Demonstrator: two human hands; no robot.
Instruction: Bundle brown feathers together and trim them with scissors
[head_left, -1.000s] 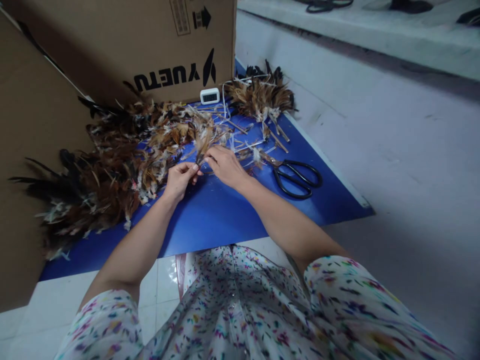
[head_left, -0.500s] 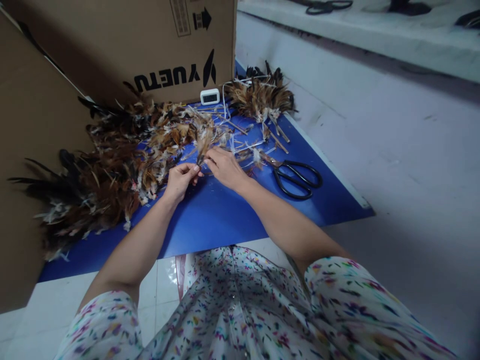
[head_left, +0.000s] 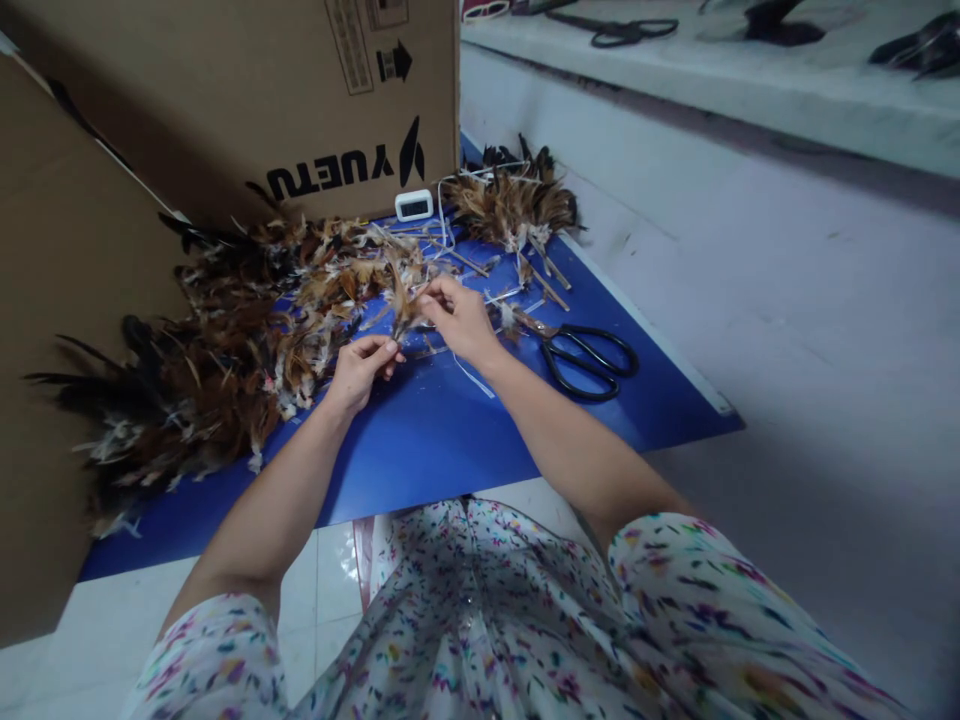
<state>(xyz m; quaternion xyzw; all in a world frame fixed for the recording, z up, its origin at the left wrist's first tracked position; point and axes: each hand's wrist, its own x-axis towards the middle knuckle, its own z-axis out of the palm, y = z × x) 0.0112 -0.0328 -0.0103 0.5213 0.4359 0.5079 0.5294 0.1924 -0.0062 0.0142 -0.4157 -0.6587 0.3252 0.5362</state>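
My left hand (head_left: 366,366) pinches the lower end of a brown feather (head_left: 403,308) between thumb and forefinger, over the blue tabletop (head_left: 427,445). The feather stands upright, fanning out at the top; whether it is one or a few together I cannot tell. My right hand (head_left: 459,318) is closed, its fingertips pinching at the feather's right side. A thin white strip (head_left: 472,376) trails below the right wrist. Just beyond the hands and to the left spreads a heap of brown and black feathers (head_left: 225,360).
Black-handled scissors (head_left: 589,362) lie right of my right forearm. Behind are a tied feather bundle (head_left: 517,200), thin sticks (head_left: 550,288) and a small white digital clock (head_left: 414,205). Cardboard boxes (head_left: 225,100) wall the back and left; a white ledge (head_left: 720,90) runs along the right.
My right hand has lifted slightly up and away from my left, which keeps its pinch. The white strip below the right wrist now shows. The whole view has shifted slightly.
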